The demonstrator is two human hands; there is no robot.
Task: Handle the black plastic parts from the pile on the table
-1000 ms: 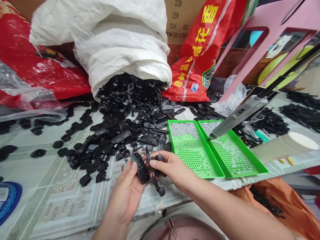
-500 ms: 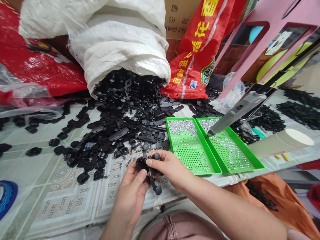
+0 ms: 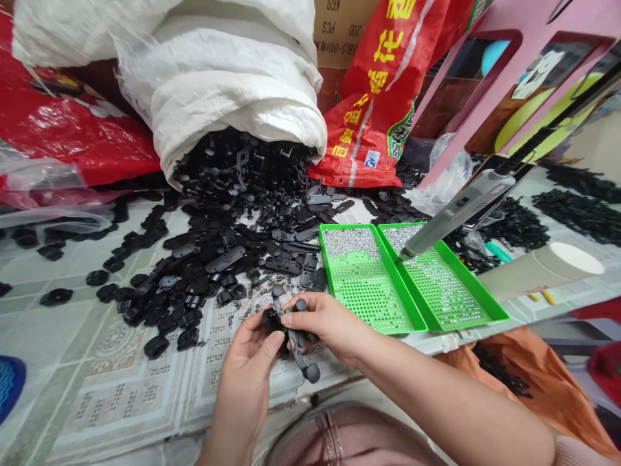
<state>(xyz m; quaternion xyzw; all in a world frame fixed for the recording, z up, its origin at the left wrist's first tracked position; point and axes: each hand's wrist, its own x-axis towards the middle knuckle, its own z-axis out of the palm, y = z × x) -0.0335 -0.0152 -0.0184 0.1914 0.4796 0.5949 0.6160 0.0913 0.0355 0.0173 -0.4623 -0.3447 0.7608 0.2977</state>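
Observation:
My left hand (image 3: 250,359) pinches a small round black plastic part (image 3: 270,318) between thumb and fingers. Against it, my right hand (image 3: 323,323) grips a black plastic bracket with knobbed arms (image 3: 305,366); one arm points up and another slants down toward me. The two pieces touch, but fingers hide where they meet. Just beyond my hands lie several loose black round parts (image 3: 187,317) and flat black plates (image 3: 226,259). Right of my right hand stand two green perforated trays (image 3: 422,320) with small silvery screws (image 3: 352,243) in them.
An electric screwdriver (image 3: 441,217) slants down over the right tray. Black parts spill from a white sack (image 3: 233,97) at the back, beside a red bag (image 3: 369,116). A pale cylinder (image 3: 533,275) lies at right, near a pink stool (image 3: 548,39). Orange sacking (image 3: 538,388) hangs below the table edge.
The view has shifted slightly. The bracket has turned a little in my right hand, its lower knob now further right. Both hands still hold the same parts.

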